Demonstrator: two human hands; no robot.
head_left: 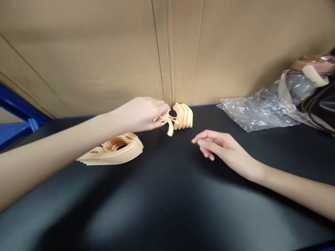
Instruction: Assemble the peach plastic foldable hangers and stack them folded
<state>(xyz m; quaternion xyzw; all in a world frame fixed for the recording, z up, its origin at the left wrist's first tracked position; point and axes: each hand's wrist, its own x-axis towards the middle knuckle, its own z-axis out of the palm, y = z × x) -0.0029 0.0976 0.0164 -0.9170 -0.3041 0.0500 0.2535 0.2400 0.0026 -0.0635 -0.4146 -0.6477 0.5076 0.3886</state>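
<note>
My left hand (143, 112) reaches to the back of the black table, its thumb and fingers pinched on a beige curved piece (170, 128). One end of that piece hangs below my fingertips; the rest is hidden or blurred. Just right of it stands a row of similar beige curved pieces (183, 116), packed close together. Under my left forearm lies a neat stack of beige curved pieces (128, 153) with a large opening, partly covered by the arm. My right hand (222, 148) hovers over the table to the right, fingers loosely bent and apart, holding nothing.
A tall cardboard sheet (104, 52) closes off the back of the black table (167, 202). Crumpled clear plastic (256, 108) lies at the right rear, beside a dark bag (320, 101) with a pale strap. A blue metal frame (18, 115) stands at the left.
</note>
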